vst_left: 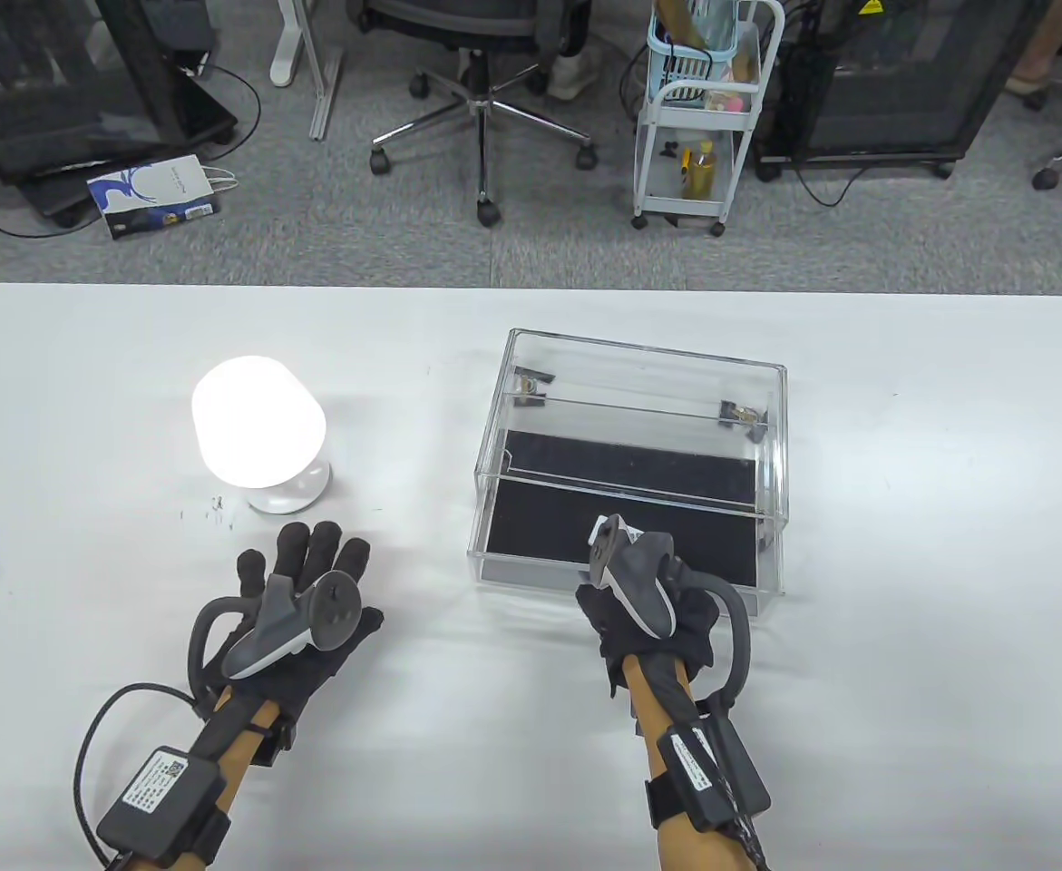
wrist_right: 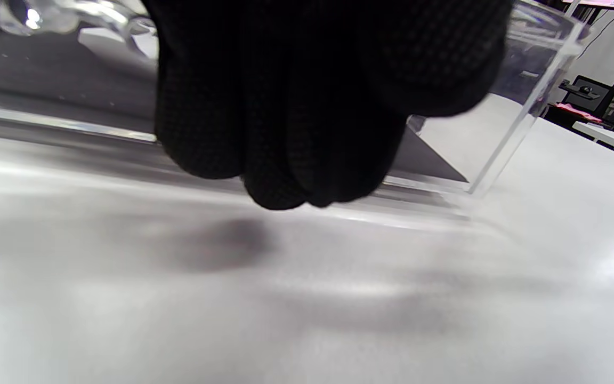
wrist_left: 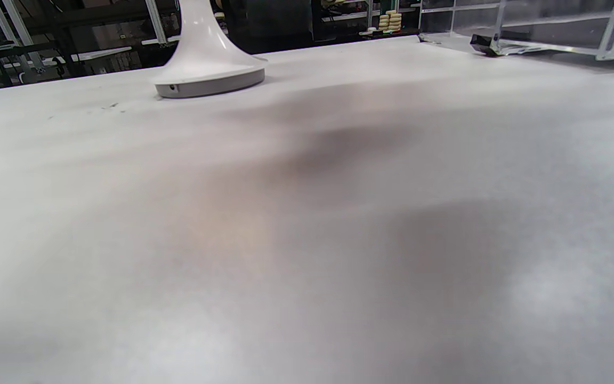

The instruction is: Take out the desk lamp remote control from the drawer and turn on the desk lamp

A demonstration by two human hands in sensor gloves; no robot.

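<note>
The desk lamp [vst_left: 258, 434] glows bright white on the table's left half; its white base also shows in the left wrist view [wrist_left: 208, 74]. The clear acrylic drawer box [vst_left: 771, 426] with a black liner stands at centre right, its drawer pulled partly out toward me. My left hand [vst_left: 313, 567] lies flat on the table just in front of the lamp, fingers spread and empty. My right hand [vst_left: 644, 603] is at the drawer's front edge, its fingers [wrist_right: 296, 106] curled into a fist. The remote is not visible; what the fist holds is hidden.
The clear drawer wall [wrist_right: 520, 101] runs just behind my right hand's fingers. Beyond the table's far edge stand an office chair [vst_left: 485, 82] and a small white cart [vst_left: 698, 109] on the floor.
</note>
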